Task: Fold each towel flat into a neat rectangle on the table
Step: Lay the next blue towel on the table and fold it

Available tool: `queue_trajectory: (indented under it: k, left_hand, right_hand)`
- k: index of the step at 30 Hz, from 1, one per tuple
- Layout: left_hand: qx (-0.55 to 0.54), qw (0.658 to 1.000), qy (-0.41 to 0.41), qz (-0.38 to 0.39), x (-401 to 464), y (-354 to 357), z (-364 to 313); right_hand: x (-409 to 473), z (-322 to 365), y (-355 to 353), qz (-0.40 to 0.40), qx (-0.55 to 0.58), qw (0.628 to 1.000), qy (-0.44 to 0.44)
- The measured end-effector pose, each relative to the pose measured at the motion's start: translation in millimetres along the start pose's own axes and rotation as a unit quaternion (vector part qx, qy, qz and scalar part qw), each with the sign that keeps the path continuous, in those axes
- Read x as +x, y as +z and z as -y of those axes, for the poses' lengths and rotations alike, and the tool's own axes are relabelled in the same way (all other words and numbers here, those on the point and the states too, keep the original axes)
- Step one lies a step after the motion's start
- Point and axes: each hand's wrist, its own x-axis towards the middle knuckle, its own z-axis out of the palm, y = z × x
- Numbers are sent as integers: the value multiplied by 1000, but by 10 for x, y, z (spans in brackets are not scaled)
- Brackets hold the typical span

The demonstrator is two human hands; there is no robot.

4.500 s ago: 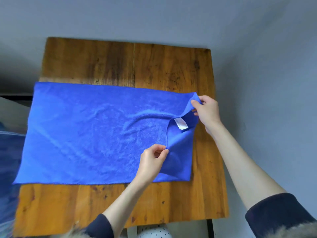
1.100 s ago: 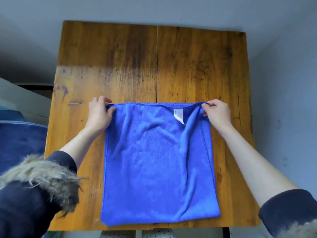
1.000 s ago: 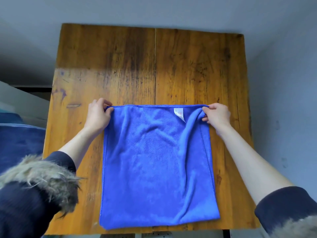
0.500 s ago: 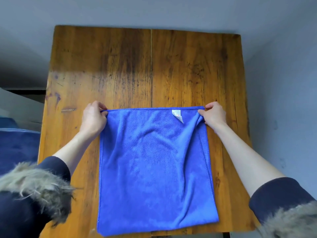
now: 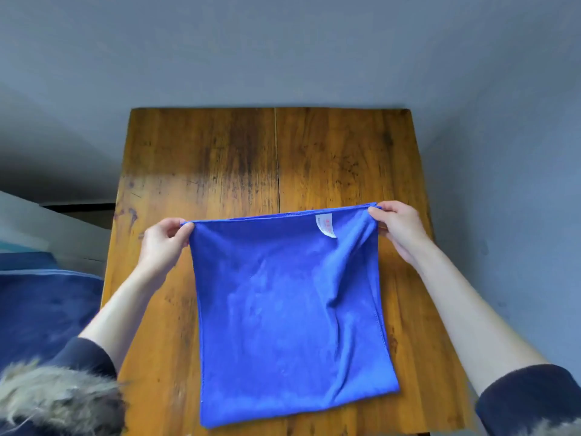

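Observation:
A blue towel [image 5: 289, 309], folded in half, covers the near middle of the wooden table [image 5: 276, 158]. Its far edge is raised off the wood and pulled taut, while its near edge rests by the table's front. A white label [image 5: 325, 225] shows near the far right corner. My left hand [image 5: 163, 243] pinches the far left corner. My right hand [image 5: 399, 229] pinches the far right corner. Creases run down the towel's right side.
Grey walls stand behind and to the right of the table. A dark blue surface [image 5: 44, 306] lies off the table's left side. Bare wood shows on the far half of the table.
The towel went from spread wide to folded in half. In the last second both hands have lifted its far edge off the table and drawn it tight.

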Motion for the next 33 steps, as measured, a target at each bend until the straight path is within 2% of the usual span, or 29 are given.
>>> queue_trajectory:
  k: [3, 6, 9, 11, 13, 14, 18, 23, 27, 33]
  left_hand:
    - [-106, 993, 37, 26, -174, -318, -280]
    - [-132, 986, 94, 49, -315, -655, -639]
    - [-161, 975, 149, 38, -424, -969, -1048]
    - [-129, 968, 212, 49, -504, -1093, -1329]
    - [-61, 956, 272, 87, -599, -1179, -1603]
    - [-66, 953, 286, 79, -620, -1246, -1715]
    - [-214, 938, 270, -25, -602, -1627, -2088]
    - [-210, 928, 301, -59, -640, -1906, -2360]
    - [-219, 920, 318, -71, -683, -2022, -2461]
    - [-218, 917, 326, -78, -712, -2192, -2476]
  right_hand:
    - [-280, 332, -159, 38, 37, 998, -42]
    - [-547, 708, -295, 63, 30, 994, -85]
    - [-805, 1149, -376, 49, 62, 987, -137]
    - [-980, 1414, -349, 50, 58, 982, -175]
    - [-1167, 1656, -275, 89, -9, 975, -202]
    - [-1247, 1772, -255, 87, -14, 973, -214]
    - [-1458, 2258, -353, -18, 93, 960, -262]
    - [-1669, 2559, -308, -64, 32, 933, -353]
    - [-1767, 2648, -231, -68, 89, 921, -374]
    - [-1883, 2746, -164, -83, 67, 911, -398]
